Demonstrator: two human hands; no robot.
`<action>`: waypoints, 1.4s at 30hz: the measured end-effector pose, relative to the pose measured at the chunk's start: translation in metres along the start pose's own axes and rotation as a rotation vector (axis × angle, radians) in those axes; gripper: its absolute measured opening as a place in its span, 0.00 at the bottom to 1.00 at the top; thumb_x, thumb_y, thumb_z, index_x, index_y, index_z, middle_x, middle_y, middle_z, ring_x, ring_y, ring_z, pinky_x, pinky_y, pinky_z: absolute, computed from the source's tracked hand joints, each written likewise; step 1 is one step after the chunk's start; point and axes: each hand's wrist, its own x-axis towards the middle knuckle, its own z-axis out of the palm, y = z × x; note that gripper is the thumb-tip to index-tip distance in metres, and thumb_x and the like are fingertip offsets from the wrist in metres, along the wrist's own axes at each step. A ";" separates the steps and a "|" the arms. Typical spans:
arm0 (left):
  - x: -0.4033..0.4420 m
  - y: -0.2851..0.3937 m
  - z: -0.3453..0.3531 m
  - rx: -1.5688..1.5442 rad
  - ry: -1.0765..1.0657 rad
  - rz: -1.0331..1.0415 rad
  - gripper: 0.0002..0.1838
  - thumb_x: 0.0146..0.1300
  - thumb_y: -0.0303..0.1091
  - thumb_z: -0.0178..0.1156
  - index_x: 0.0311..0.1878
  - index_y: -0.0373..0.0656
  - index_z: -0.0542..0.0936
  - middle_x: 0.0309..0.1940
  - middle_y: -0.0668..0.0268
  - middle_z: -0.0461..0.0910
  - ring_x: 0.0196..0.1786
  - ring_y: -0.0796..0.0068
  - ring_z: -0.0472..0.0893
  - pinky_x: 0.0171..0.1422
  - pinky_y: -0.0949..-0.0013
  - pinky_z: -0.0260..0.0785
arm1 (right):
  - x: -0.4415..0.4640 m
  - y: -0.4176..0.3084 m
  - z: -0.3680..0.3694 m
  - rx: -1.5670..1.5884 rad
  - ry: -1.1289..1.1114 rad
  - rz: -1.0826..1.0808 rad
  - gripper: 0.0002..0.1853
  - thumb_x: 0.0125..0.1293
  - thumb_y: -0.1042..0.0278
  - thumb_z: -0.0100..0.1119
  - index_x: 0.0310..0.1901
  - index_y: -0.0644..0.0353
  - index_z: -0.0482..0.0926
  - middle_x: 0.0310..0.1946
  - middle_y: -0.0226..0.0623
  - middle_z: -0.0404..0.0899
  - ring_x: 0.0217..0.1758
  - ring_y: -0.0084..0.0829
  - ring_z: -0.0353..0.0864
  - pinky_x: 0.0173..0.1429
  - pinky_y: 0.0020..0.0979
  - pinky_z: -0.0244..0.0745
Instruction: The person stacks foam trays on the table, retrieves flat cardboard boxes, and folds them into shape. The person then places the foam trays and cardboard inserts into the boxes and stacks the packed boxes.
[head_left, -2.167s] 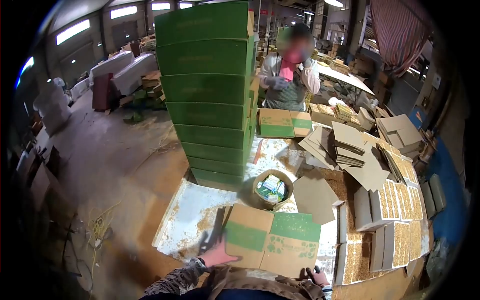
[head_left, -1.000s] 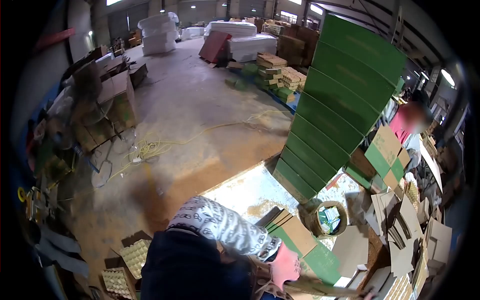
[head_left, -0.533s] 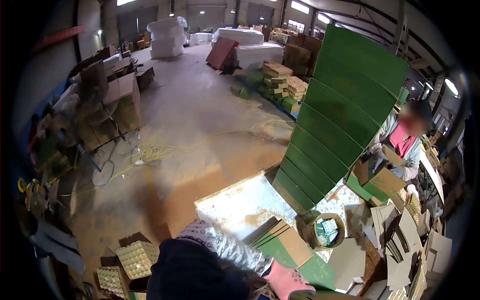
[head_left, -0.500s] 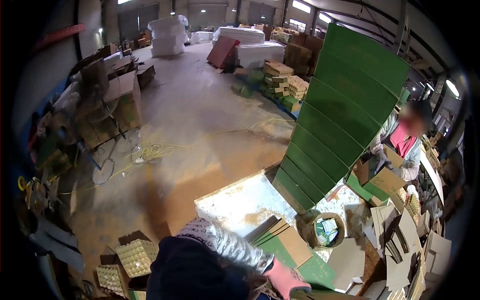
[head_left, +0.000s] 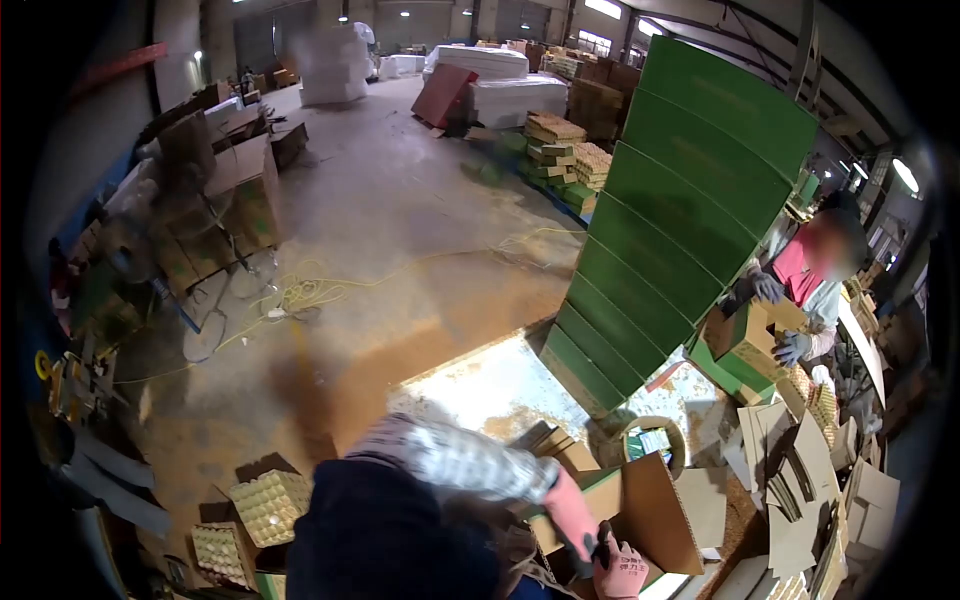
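A cardboard box [head_left: 655, 510], brown inside with green on its outside, stands open in front of me at the bottom of the view, one tall flap raised. My left hand [head_left: 572, 515], in a pink glove with dark fingertips, reaches down into the box opening and seems closed on its cardboard; motion partly blurs it. Close beside it, my right hand [head_left: 620, 573], in a matching pink glove with dark print on it, has its fingers curled at the box. The lower part of the box is cut off by the frame.
A tall stack of green boxes [head_left: 690, 210] leans on the white worktop [head_left: 470, 385]. Behind the raised flap is a round tub [head_left: 630, 440] with small packets. Flat cardboard pieces [head_left: 800, 490] lie right. A co-worker [head_left: 800, 290] handles another box. Egg trays [head_left: 270, 508] sit lower left.
The flat green-and-brown cardboard has become an opened box with a raised flap. My right hand has come into view beside my left. The co-worker's box has turned and its flaps have moved.
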 end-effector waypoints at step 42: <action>0.020 -0.085 0.000 -0.544 1.111 -0.362 0.24 0.63 0.31 0.56 0.60 0.34 0.62 0.53 0.58 0.69 0.53 0.67 0.71 0.58 0.66 0.65 | -0.353 0.226 0.160 0.847 1.799 2.287 0.62 0.46 0.25 0.56 0.69 0.69 0.44 0.70 0.54 0.46 0.74 0.48 0.47 0.73 0.38 0.45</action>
